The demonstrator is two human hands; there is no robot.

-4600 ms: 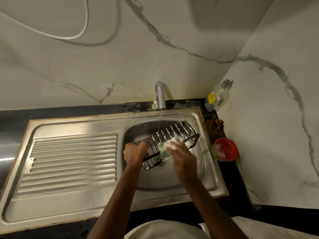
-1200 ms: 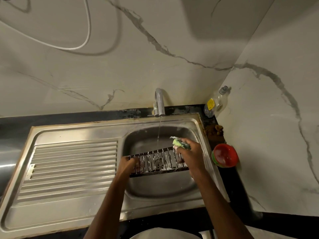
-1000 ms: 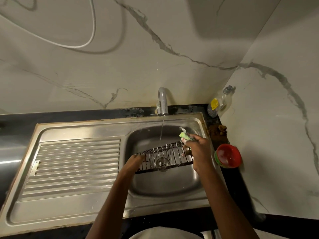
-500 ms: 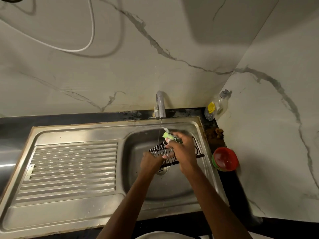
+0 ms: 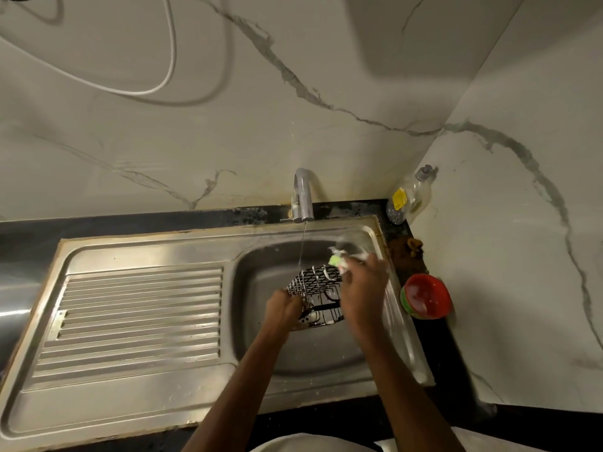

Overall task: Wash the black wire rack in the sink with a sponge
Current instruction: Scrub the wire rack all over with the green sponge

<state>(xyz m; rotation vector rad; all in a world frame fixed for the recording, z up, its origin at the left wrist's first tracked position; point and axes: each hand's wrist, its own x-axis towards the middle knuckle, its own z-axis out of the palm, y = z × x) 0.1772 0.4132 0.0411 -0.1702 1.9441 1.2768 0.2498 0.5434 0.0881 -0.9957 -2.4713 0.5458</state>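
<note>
**Soapy rack held on end under the tap**

The left hand [image 5: 283, 309] has its grip curled round the near lower edge of the black wire rack [image 5: 315, 288], holding it tilted up inside the sink [image 5: 319, 363] basin. Just beyond that grip, a thin stream from the tap [image 5: 303, 197] falls onto the foam-streaked wires. The right hand [image 5: 362, 288] has its grip closed on the green sponge [image 5: 336, 260], which sticks out past the fingers at the rack's far upper corner; the hand is blurred, so whether the sponge touches the wire cannot be told.

The likeliest trouble is a slip: the wires look wet and soapy, and one hand alone steadies the rack, so a hard scrub from the right could twist it out of the left grip and drop it into the basin. A swing outward from the right grip could also knock the red bowl [image 5: 425, 296] on the tabletop [image 5: 434, 353] beside the sink.
</note>
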